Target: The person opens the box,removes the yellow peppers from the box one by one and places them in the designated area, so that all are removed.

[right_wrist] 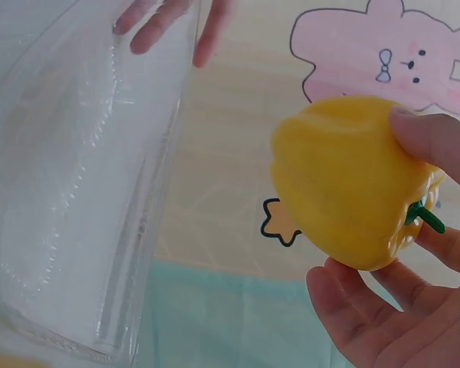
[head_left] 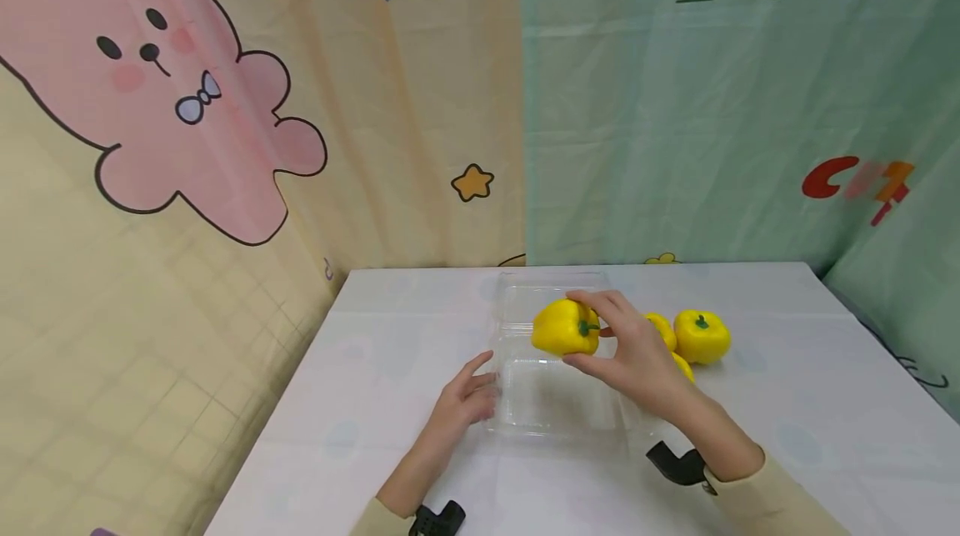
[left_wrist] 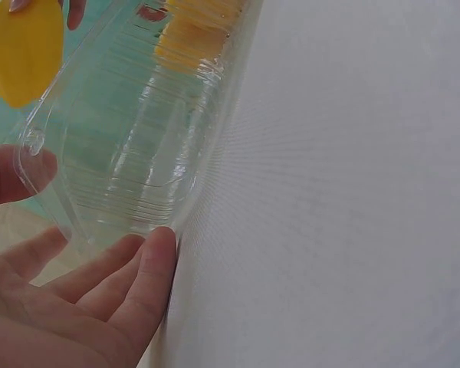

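A yellow bell pepper (head_left: 564,328) with a short green stem is held on its side by my right hand (head_left: 637,353), above a clear plastic container (head_left: 517,423). In the right wrist view the thumb lies on one side of the bell pepper (right_wrist: 345,180) and the fingers are on the other. My left hand (head_left: 467,398) touches the container's left edge. The left wrist view has its thumb at the rim and its relaxed fingertips (left_wrist: 159,241) against the ribbed outer wall. More yellow bell peppers (head_left: 701,338) stand right of the container, partly hidden behind my right hand.
A white cloth (head_left: 360,411) covers the table. Behind its far edge hangs a printed curtain (head_left: 420,119), cream on the left and green on the right. Each wrist carries a black strap mount (head_left: 675,463).
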`<state>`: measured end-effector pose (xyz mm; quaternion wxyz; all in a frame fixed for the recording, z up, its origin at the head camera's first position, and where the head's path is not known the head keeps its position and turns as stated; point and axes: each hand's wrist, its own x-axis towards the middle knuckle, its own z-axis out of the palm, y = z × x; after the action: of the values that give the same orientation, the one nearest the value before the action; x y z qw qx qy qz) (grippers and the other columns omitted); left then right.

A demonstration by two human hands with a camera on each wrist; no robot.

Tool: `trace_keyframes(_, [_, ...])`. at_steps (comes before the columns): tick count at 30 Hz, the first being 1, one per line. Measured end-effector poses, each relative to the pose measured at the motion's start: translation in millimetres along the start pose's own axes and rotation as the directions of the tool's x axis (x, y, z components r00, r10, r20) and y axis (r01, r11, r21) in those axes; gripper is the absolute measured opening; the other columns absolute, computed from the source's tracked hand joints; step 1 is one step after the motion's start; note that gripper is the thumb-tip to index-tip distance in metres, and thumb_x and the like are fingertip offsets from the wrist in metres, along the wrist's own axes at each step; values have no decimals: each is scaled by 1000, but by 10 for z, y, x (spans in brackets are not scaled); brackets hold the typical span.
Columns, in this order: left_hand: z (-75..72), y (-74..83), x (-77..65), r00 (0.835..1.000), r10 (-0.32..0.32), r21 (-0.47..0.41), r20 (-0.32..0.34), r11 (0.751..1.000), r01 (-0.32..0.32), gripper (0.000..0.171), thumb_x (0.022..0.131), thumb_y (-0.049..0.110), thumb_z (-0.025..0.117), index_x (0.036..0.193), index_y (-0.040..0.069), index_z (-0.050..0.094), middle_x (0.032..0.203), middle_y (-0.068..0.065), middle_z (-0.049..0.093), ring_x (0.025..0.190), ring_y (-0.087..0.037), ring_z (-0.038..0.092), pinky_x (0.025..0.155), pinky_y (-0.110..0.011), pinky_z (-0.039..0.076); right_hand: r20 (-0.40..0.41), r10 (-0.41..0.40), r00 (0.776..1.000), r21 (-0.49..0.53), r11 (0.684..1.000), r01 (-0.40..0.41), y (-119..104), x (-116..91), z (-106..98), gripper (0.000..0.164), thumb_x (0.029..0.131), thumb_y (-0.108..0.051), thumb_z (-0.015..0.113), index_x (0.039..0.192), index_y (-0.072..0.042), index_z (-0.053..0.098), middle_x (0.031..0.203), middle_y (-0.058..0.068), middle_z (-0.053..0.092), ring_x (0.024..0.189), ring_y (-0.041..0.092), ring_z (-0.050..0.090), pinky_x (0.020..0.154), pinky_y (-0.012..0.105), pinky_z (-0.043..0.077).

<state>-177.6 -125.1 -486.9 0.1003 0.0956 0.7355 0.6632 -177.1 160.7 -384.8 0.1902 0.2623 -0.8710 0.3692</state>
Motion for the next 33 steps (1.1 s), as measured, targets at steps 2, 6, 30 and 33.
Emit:
trace_keyframes(2, [-5, -2, -1, 1000, 0, 3, 1, 1000, 0, 60, 100, 14, 57, 156, 16, 37, 143, -24, 52, 117, -33, 60, 89, -37, 52, -5, 2, 1000, -5, 1000, -2, -9, 0, -32, 80, 77, -25, 90, 145, -25, 50, 129, -7, 53, 111, 10, 54, 82, 32, 56])
trace_keyframes(6, [-4, 5, -8, 1000, 0, 7, -2, 1000, 0, 60, 100, 14, 57, 156, 16, 37, 144, -24, 52, 117, -33, 60, 88, -36, 52, -13, 7, 1000, -20, 1000, -7, -8, 0, -89, 81, 77, -25, 90, 146, -26, 49, 129, -7, 53, 112, 10, 54, 82, 32, 56])
trace_keyframes(30, [-3, -14, 17, 1000, -5, 16, -13, 1000, 5, 59, 100, 15, 57, 155, 18, 39, 143, -23, 52, 116, -33, 60, 89, -38, 53, -114, 4, 993, -128, 992, -19, 148, -144, -476, 86, 73, -14, 92, 148, -24, 50, 132, -1, 54, 113, 15, 55, 80, 21, 54])
trace_keyframes(33, [-3, -15, 6, 1000, 2, 20, -7, 1000, -2, 58, 100, 16, 57, 155, 18, 39, 144, -24, 52, 119, -33, 59, 90, -40, 53, -118, 14, 993, -151, 988, -32, 170, -185, -527, 86, 74, -14, 91, 148, -23, 49, 133, 1, 54, 114, 18, 55, 80, 30, 57])
